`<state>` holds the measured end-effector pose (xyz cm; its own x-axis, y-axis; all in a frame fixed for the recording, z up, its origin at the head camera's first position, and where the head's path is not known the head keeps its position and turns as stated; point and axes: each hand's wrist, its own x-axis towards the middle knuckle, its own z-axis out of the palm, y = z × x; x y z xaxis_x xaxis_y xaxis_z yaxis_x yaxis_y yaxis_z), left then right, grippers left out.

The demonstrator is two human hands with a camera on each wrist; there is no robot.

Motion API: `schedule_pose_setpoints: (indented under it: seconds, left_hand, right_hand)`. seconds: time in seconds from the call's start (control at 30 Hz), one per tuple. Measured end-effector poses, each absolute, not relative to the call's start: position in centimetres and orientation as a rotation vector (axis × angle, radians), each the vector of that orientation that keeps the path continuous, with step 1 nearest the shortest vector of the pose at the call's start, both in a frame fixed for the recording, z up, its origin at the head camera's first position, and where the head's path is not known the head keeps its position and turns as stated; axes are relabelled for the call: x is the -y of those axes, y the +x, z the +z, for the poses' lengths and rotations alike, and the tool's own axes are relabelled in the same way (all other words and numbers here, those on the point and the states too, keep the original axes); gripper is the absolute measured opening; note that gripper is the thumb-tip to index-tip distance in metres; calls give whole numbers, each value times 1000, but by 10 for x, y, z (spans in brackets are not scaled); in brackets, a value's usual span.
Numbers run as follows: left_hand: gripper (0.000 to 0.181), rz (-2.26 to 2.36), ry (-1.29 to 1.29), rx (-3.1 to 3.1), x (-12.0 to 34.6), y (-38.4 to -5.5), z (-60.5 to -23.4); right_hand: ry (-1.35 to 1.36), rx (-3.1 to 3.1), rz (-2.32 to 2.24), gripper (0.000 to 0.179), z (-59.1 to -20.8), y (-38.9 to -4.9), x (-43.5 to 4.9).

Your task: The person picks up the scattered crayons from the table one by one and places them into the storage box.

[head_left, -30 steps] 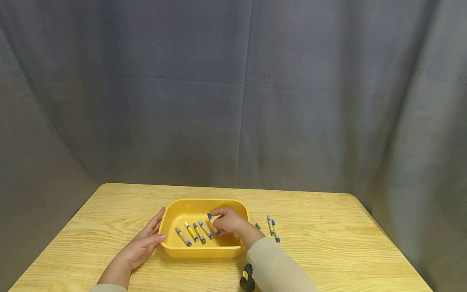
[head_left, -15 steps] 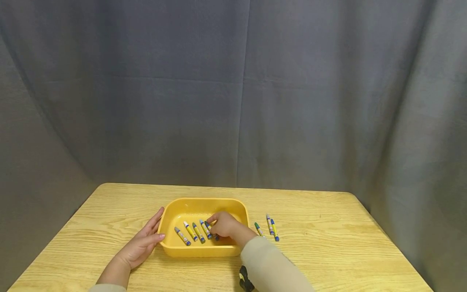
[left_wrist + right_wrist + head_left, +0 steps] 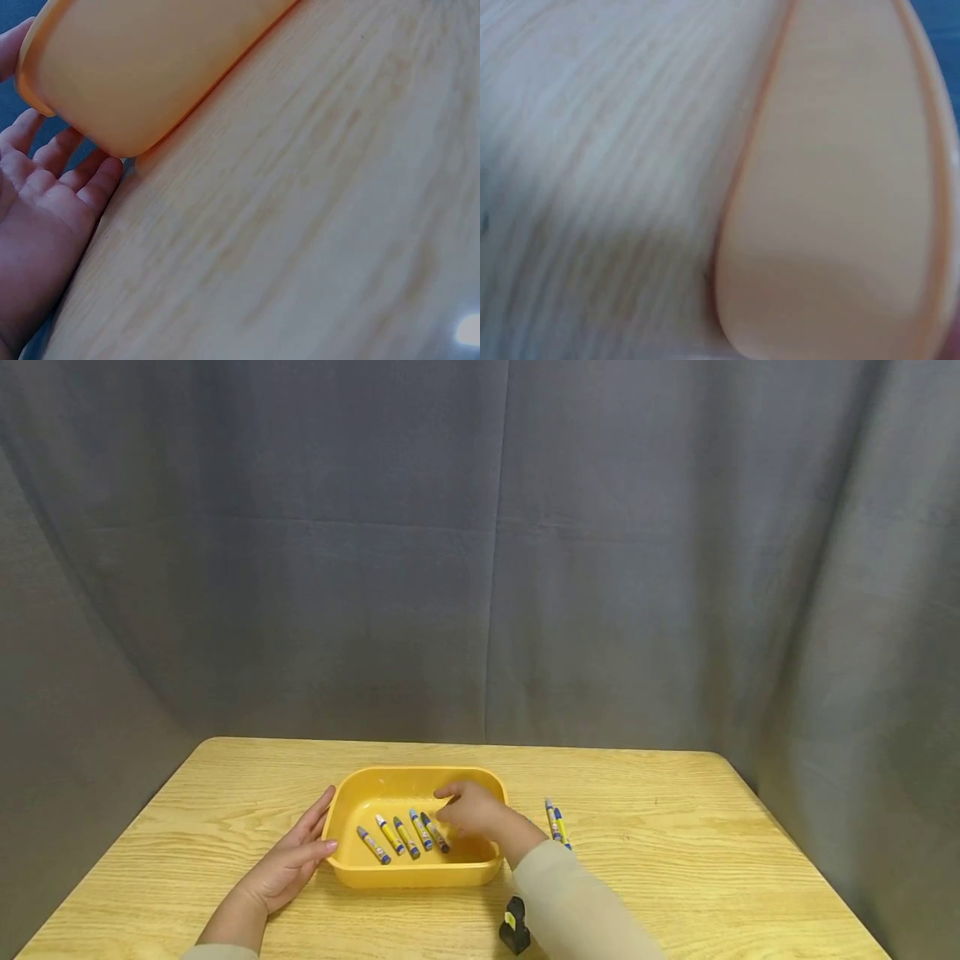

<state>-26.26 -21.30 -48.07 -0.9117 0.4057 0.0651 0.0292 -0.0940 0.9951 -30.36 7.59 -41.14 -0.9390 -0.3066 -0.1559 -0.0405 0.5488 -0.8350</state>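
Observation:
A yellow plastic tub (image 3: pixel 416 877) stands on the table with several crayons (image 3: pixel 405 837) lying side by side on its floor. At its left end my left hand (image 3: pixel 288 864) rests against the outside, fingers and thumb extended to the wall and rim. In the left wrist view, the left hand's fingertips (image 3: pixel 111 166) touch the tub's outer wall (image 3: pixel 150 75). My right hand (image 3: pixel 474 810) hovers over the tub's right part, fingers loosely spread, holding nothing visible. Just left of it lies a dark-tipped crayon (image 3: pixel 435 833). The right wrist view shows the tub's outer wall (image 3: pixel 832 187), blurred.
Right of the tub, more crayons (image 3: pixel 557 823) lie on the wooden table (image 3: pixel 675 852), partly behind my right forearm. A black device (image 3: pixel 514 927) sits at the right wrist. Grey curtains (image 3: pixel 375 568) hang behind and beside the table.
The right hand lowers the dark-tipped crayon beside the others in the tub, lets it go, then lifts away to the right. My left hand stays at the tub's left end.

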Motion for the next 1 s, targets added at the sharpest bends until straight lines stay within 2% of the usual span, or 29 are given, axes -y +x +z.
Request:
schedule_pose_setpoints:
  seconds: [0.5,0.8,1.0]
  left_hand:
    - [86,2093,491,-1908,212,-262,-479]
    - [85,2049,447,-1958,214,-263,-480]
    - [85,2044,444,-1958,214,-262,-480]
  right_hand:
    - [-320,-2486,-1474,46,-380,-305,-141]
    - [-180,-2527,-1496,46,-394,-297,-190]
    - [-202,-2464,-1534,53,-407,-290,-215]
